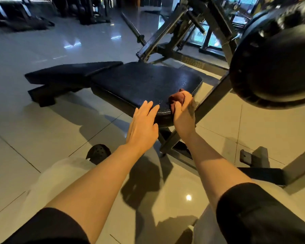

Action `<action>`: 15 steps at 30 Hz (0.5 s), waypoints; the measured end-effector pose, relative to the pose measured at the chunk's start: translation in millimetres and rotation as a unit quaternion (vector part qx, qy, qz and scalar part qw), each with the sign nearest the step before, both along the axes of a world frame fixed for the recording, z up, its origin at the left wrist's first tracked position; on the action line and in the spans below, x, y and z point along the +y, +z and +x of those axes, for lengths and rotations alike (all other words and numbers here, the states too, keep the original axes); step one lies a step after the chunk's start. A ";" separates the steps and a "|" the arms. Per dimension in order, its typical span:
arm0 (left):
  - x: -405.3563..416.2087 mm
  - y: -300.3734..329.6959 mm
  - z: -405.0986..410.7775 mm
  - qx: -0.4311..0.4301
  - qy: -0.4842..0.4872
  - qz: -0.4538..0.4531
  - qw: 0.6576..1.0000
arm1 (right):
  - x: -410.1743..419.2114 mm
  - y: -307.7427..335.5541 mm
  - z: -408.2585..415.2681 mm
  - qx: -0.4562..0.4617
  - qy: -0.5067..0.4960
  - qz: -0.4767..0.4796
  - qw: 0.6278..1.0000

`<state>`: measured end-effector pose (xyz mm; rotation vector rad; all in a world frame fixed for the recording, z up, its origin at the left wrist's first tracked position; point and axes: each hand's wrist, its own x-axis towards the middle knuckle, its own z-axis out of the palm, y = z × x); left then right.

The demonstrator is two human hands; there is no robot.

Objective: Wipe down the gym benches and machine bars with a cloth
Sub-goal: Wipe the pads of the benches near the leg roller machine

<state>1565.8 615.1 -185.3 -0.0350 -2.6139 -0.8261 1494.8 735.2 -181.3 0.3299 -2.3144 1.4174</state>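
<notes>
Red cloth (176,100) bunched in my right hand (184,114), left hand (143,125) flat on bench (144,81); loose grip could drop it

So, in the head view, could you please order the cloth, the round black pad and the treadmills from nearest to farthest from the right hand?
1. Cloth: gripped in the right hand on the bench's near corner.
2. Round black pad: upper right.
3. Treadmills: far upper left, across the floor.

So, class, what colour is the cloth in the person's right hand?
The bunched cloth is reddish-brown, gripped by the right hand on the black padded bench seat; head view.
</notes>
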 end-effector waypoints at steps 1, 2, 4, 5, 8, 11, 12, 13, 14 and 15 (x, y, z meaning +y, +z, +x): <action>1.5 -2.4 2.1 -0.001 0.000 -0.006 1.000 | -1.9 -3.5 4.3 0.005 0.000 0.018 1.000; 2.8 -4.0 3.6 -0.004 -0.001 -0.011 1.000 | -4.8 -5.6 11.3 0.006 -0.002 0.025 1.000; 4.6 -6.7 4.4 -0.006 0.001 -0.007 1.000 | -9.0 -17.8 23.6 0.017 0.006 0.016 1.000; 5.0 -7.7 3.8 -0.009 0.005 0.004 1.000 | -11.4 -25.0 30.1 0.018 0.013 0.012 1.000; 6.4 -9.9 2.0 -0.018 0.028 0.055 0.998 | -16.6 -40.0 46.5 -0.027 0.027 0.068 0.997; 12.5 -7.4 6.6 -0.016 0.037 0.062 0.997 | -3.8 -32.1 55.8 0.009 0.063 0.098 0.993; 13.7 -7.1 8.3 -0.005 0.032 0.053 0.998 | 0.6 -25.0 60.2 0.032 0.063 0.092 0.993; 14.4 -6.9 9.8 0.008 0.022 0.043 0.999 | 6.0 -20.3 62.0 0.043 0.052 0.074 0.995; 15.0 -7.1 10.4 0.020 0.009 0.032 0.999 | 10.9 -16.6 61.0 0.033 0.026 0.056 0.998; 15.6 -7.4 10.7 0.029 -0.002 0.022 0.999 | 15.8 -16.2 55.3 0.010 -0.012 0.043 0.999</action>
